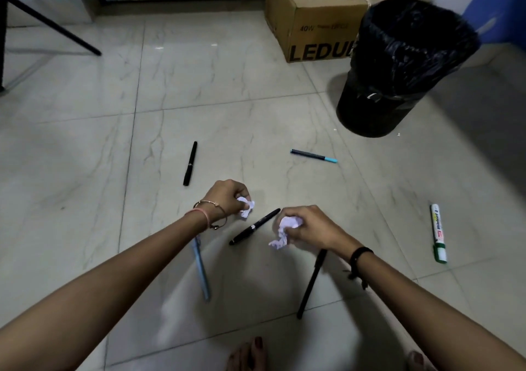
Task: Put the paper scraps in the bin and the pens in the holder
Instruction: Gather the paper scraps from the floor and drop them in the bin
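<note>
My left hand (pixel 226 197) is closed on a crumpled white paper scrap (pixel 246 207). A larger white paper scrap (pixel 286 229) is gripped in my right hand (pixel 308 227). Between the hands a black pen (pixel 254 226) lies on the tiled floor. A light blue pen (pixel 201 268) lies partly under my left wrist, and a black pen (pixel 311 284) partly under my right wrist. Farther off lie another black pen (pixel 190 163), a dark pen with a teal cap (pixel 313 155) and a green-and-white whiteboard marker (pixel 438 232). The black lined bin (pixel 398 69) stands at the back right.
A cardboard box (pixel 313 17) sits behind the bin against the wall. A black furniture leg (pixel 51 24) slants across the far left. My bare toes (pixel 247 355) show at the bottom edge. No pen holder is in view.
</note>
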